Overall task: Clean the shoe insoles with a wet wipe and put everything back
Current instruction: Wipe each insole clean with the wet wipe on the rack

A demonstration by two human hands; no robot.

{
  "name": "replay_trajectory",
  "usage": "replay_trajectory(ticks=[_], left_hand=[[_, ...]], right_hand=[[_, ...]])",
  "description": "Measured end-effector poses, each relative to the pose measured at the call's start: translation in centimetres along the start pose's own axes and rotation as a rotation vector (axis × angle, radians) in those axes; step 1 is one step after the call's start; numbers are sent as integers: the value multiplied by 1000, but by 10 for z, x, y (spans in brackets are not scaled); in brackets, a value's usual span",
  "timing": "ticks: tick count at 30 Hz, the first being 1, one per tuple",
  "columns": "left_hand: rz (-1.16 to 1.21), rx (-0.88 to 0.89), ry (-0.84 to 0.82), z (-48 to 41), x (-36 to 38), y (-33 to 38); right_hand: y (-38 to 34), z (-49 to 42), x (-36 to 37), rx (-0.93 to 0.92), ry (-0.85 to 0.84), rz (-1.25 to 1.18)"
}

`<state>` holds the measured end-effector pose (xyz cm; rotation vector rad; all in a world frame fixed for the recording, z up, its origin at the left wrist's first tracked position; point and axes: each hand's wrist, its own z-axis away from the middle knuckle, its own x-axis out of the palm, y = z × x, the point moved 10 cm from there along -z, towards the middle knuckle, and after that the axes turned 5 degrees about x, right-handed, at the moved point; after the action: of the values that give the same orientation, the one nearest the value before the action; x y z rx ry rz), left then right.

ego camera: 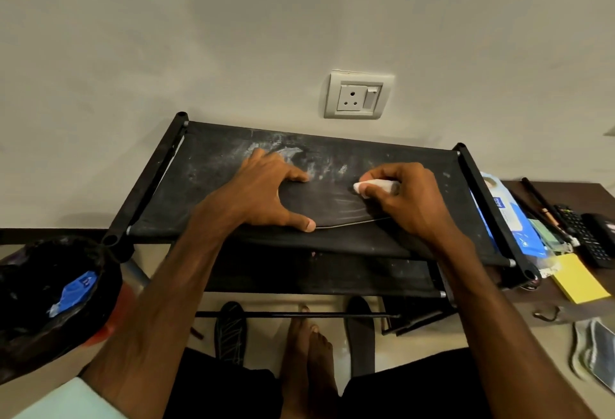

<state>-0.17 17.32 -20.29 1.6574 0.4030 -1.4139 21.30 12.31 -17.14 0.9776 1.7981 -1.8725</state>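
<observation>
Left hand (266, 192), fingers spread, pins the insole (332, 204) flat, looks pretty floppy; right hand (411, 200) is pinching the wet wipe (372, 185) on it.

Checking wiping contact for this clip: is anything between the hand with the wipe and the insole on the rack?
Nothing visible. The right hand pinches the wet wipe against the dark insole; the left hand presses the insole's other end, apart from the wipe.
</observation>
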Motion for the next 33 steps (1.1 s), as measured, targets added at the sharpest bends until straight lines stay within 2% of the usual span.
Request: replay_trajectory(ticks=[5, 11, 21, 27, 33], left_hand=[[-17, -3, 6, -4, 3, 13], [-27, 54, 23, -13, 15, 23], [-134, 79, 18, -12, 12, 24], [-151, 80, 19, -14, 12, 25], [-135, 64, 19, -14, 14, 24]], right_hand=[[-16, 3, 5, -78, -63, 100], [-17, 9, 36, -72, -241, 209], [-14, 9, 37, -102, -277, 422], [-44, 16, 63, -215, -271, 435], [-30, 18, 46, -115, -324, 467]])
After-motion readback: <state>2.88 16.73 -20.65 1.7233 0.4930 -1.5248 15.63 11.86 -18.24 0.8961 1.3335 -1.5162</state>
